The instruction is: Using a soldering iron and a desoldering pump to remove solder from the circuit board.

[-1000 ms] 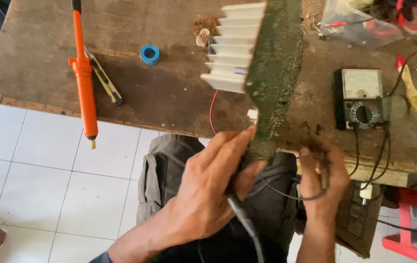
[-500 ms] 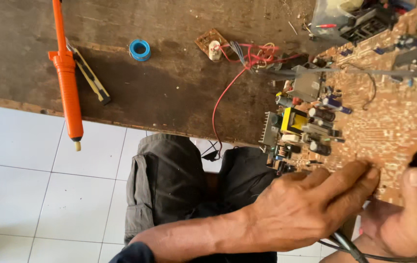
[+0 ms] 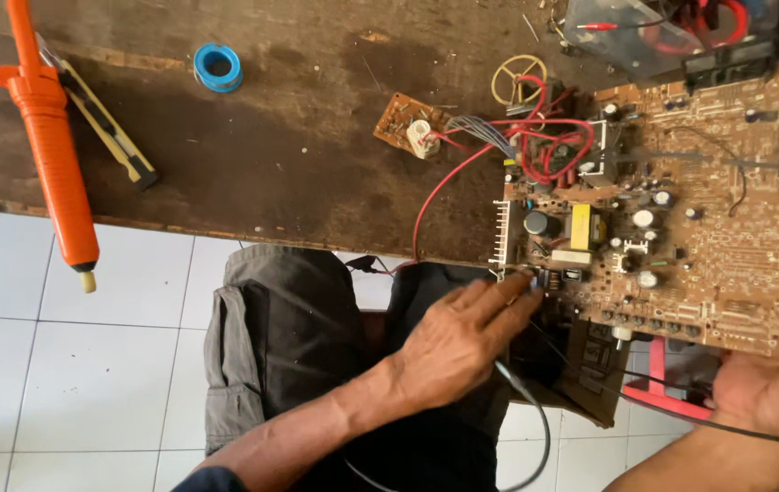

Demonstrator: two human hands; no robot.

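The large brown circuit board (image 3: 681,210) now lies flat, component side up, on the right part of the bench (image 3: 271,173), its near edge overhanging toward the person's lap; a second ago it stood on edge showing its dark underside and a white finned heat sink, so it has been turned over and laid down, and its parts are now open to view; the left hand (image 3: 453,346) rests with fingers (image 3: 508,292) stretched out, tips touching the board's near left corner, gripping nothing that shows, while a dark cable passes beneath the palm; the right hand (image 3: 772,392) props the board's near right edge from below, though how its fingers are set cannot be told; red wires (image 3: 544,137) loop from the board to a small board (image 3: 403,118); farther left lie a blue tape roll (image 3: 217,67), a yellow utility knife (image 3: 102,128) and an orange desoldering pump (image 3: 48,146); the tangled wires crowd the board's far left side.
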